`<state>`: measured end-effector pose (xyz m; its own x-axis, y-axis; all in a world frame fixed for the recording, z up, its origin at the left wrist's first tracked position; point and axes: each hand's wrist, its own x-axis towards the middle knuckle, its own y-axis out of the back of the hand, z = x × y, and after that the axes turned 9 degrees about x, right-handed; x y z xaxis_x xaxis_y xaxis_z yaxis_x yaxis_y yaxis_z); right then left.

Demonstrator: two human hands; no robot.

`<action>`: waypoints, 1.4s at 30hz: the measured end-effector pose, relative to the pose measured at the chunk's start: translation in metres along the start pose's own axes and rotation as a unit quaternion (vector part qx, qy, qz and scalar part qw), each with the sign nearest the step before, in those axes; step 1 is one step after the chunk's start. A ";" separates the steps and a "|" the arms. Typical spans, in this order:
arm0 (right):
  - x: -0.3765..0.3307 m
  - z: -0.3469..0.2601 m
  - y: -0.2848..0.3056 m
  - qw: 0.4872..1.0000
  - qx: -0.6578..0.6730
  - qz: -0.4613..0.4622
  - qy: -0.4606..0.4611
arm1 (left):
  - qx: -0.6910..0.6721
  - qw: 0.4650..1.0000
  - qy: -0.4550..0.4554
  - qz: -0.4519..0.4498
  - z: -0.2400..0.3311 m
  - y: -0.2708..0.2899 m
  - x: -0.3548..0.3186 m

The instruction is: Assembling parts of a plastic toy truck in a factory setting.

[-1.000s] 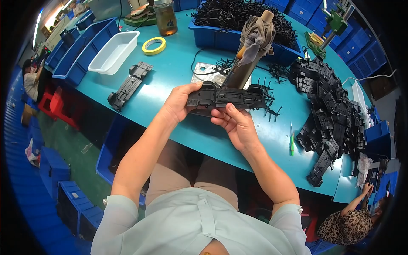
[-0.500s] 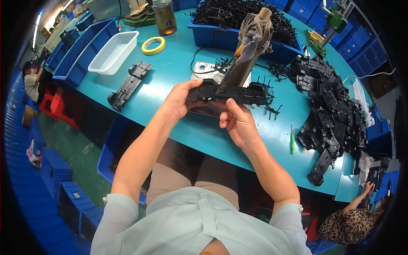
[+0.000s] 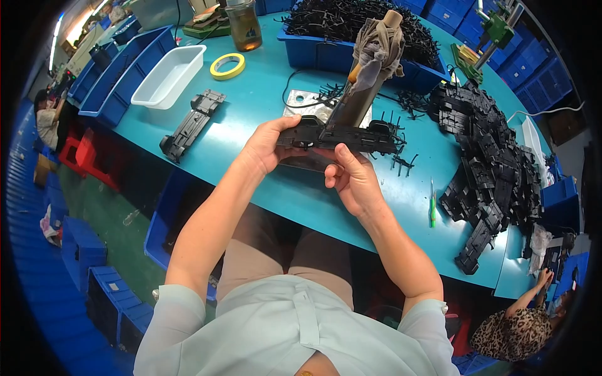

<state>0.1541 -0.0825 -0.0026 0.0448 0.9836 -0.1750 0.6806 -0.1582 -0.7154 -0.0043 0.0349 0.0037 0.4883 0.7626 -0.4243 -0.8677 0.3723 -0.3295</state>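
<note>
Holding a black plastic chassis piece (image 3: 357, 139) above the near part of a teal tabletop (image 3: 251, 182), just in front of a tilted, cloth-wrapped post (image 3: 354, 103) and partly over a silver metal plate (image 3: 313, 111). Closing the left grip (image 3: 269, 144) round the left end, with thumb on top and fingers beneath. Curling the right grip (image 3: 348, 172) loosely, with thumb raised at the near edge; cannot tell whether touching it or just short of it. Seeing at left a similar chassis piece (image 3: 191, 125) lying slantwise, near a white tray (image 3: 168, 78) and a yellow tape roll (image 3: 229, 75). Seeing behind the post a blue bin (image 3: 307, 55) heaped with thin black pieces (image 3: 313, 22); at right, a green-handled tool (image 3: 433, 213) beside piled chassis pieces (image 3: 492, 166).
</note>
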 end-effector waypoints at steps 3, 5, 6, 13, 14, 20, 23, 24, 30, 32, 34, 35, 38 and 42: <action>0.001 0.000 0.000 1.000 0.002 -0.003 0.000 | 0.002 1.000 0.002 -0.001 0.000 0.002 0.001; 0.000 0.000 -0.001 1.000 0.001 -0.001 -0.002 | 0.004 1.000 0.003 -0.004 -0.001 0.002 0.002; 0.000 -0.001 -0.001 1.000 0.001 -0.001 -0.001 | 0.004 1.000 0.003 -0.005 -0.001 0.002 0.002; 0.000 -0.001 0.000 1.000 -0.004 0.005 -0.005 | 0.002 1.000 0.004 0.004 0.001 0.000 -0.001; 0.000 -0.001 0.000 1.000 -0.005 0.005 -0.005 | 0.002 1.000 0.004 0.004 0.001 0.000 -0.001; 0.002 0.000 0.001 1.000 -0.001 0.003 -0.002 | 0.004 1.000 0.007 0.000 0.003 -0.001 -0.001; 0.002 0.001 0.001 1.000 0.003 0.007 -0.004 | 0.002 1.000 0.016 0.005 0.003 -0.001 0.000; 0.002 0.001 0.001 1.000 0.003 0.007 -0.004 | 0.003 1.000 0.019 0.004 0.003 -0.001 0.000; 0.000 -0.001 -0.001 1.000 0.007 0.012 -0.009 | 0.010 0.999 0.032 -0.003 0.006 -0.002 0.001; 0.000 -0.001 -0.002 1.000 0.008 0.014 -0.011 | 0.013 0.999 0.033 -0.005 0.006 -0.002 0.000; 0.000 -0.002 -0.002 1.000 0.009 0.014 -0.011 | 0.015 0.999 0.040 -0.003 0.006 -0.002 0.000; 0.000 -0.002 -0.002 1.000 0.010 0.015 -0.012 | 0.015 0.999 0.040 -0.003 0.006 -0.002 0.000; 0.000 0.000 -0.001 1.000 0.011 0.021 -0.011 | 0.017 0.999 0.044 0.002 0.006 -0.002 0.000; 0.000 -0.001 -0.002 1.000 0.012 0.027 -0.010 | 0.012 0.999 0.045 0.000 0.007 -0.002 0.002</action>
<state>0.1531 -0.0820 -0.0007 0.0656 0.9715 -0.2278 0.6595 -0.2135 -0.7208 -0.0022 0.0388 0.0093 0.4942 0.7123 -0.4983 -0.8689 0.3863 -0.3096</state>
